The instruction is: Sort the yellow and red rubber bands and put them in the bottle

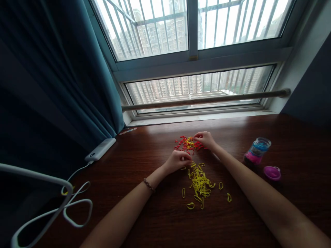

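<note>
Mixed band pile [187, 144] (red and yellow): mid-tabletop [155, 213], toward far edge. Right hand [207, 138]: fingertips pinched on pile's far-right side. Left hand [177, 160]: curled at pile's near side; grip cannot be told. Yellow band pile [199, 181]: just nearer. Jar [257, 151], lid [272, 173]: toward right edge.

Bright backlit window [191, 31], dim desk [160, 213], warped edges

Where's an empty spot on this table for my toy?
Bare wood: between the white cable and the left forearm, and behind the jar toward the window. Crowded: the middle, left hand and right hand among rubber bands.
</note>
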The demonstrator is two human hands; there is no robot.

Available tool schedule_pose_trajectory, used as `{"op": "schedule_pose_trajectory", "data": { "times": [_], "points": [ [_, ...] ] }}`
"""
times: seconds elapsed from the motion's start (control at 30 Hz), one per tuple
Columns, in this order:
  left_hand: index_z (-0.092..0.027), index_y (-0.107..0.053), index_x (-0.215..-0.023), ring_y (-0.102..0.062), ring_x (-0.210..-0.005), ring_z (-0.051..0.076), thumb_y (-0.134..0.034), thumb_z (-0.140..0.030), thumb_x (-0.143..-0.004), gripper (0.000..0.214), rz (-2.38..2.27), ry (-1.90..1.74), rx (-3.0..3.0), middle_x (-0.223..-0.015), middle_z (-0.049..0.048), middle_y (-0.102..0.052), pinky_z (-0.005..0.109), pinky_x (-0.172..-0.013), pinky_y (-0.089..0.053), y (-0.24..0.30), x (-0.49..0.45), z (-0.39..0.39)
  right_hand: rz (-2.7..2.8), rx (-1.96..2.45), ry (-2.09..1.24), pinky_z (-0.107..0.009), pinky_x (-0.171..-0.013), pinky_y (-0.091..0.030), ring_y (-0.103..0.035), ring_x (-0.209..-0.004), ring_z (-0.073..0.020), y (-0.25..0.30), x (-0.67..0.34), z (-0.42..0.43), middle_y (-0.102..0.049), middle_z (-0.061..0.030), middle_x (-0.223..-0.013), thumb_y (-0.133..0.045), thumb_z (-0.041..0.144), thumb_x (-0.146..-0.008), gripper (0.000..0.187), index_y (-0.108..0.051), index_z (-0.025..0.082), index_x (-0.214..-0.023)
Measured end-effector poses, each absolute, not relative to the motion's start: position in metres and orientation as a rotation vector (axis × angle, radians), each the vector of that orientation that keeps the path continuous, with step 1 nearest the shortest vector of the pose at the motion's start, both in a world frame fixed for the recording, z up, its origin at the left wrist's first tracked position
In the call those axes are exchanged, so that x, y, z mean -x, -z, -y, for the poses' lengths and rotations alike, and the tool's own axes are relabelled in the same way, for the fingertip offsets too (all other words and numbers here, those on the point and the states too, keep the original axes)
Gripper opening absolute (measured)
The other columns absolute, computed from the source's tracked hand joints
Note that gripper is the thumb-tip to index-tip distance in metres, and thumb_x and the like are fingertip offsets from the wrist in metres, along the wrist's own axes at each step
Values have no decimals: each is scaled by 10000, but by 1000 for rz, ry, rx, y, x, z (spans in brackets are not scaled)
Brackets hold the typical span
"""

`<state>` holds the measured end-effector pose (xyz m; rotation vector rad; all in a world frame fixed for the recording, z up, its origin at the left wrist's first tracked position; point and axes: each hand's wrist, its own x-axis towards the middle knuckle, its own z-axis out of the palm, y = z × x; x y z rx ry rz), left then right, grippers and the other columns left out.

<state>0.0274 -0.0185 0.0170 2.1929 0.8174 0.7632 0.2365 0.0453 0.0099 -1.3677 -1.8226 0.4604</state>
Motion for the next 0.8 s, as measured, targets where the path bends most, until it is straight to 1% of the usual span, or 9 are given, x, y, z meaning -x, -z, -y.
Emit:
{"op": "schedule_pose_trajectory", "data": {
  "times": [0.07,0.13,0.27,0.43,0.6,0.7,0.8],
  "points": [
    [-126,-676,-750,-470,-537,77,-625,-295,-733,177,-691,-697,-2279,-646,27,-623,187,-523,-375,-16,-30,24,1818,1398,-396,-234,-589,-416,-598,-627,-152,-5,-234,-45,-685,-37,-699,-609,335,-702,195,-710,179,-759],
    [-128,-677,-771,-506,-589,93,-605,-297,-756,184,-591,-672,-2317,-691,42,-633,197,-574,-404,-15,-34,25,1835,1417,-334,-246,-627,-414,-597,-669,-164,-1,-231,-43,-685,-40,-728,-619,337,-695,179,-710,198,-760],
    [-135,-677,-779,-550,-680,128,-581,-318,-777,206,-514,-673,-2359,-725,61,-636,232,-667,-434,-12,-37,22,1900,1444,-235,-262,-689,-415,-595,-742,-181,4,-229,-42,-684,-36,-751,-650,296,-666,130,-704,217,-755],
    [-146,-675,-734,-547,-729,143,-567,-333,-786,222,-497,-707,-2392,-753,67,-639,258,-719,-435,-15,-36,21,1894,1416,-324,-240,-667,-433,-608,-687,-157,9,-228,-44,-687,-11,-719,-666,241,-643,120,-701,217,-755],
    [-150,-660,-695,-548,-743,145,-552,-318,-800,225,-560,-764,-2395,-756,61,-642,270,-746,-432,-17,-37,23,1819,1380,-417,-243,-654,-449,-615,-683,-158,9,-228,-45,-689,-24,-741,-649,210,-644,149,-700,196,-783],
    [-150,-645,-679,-556,-731,147,-543,-312,-805,229,-685,-878,-2361,-752,59,-641,275,-733,-438,-15,-38,22,1774,1346,-508,-245,-635,-458,-616,-679,-159,6,-229,-46,-689,-44,-757,-634,237,-658,153,-695,161,-775],
    [-158,-640,-700,-564,-749,153,-528,-310,-815,221,-859,-1048,-2321,-767,53,-640,286,-739,-439,-10,-35,18,1751,1280,-662,-231,-603,-467,-618,-678,-154,-2,-233,-44,-688,-56,-751,-639,290,-659,216,-686,130,-797]
  ]
}}
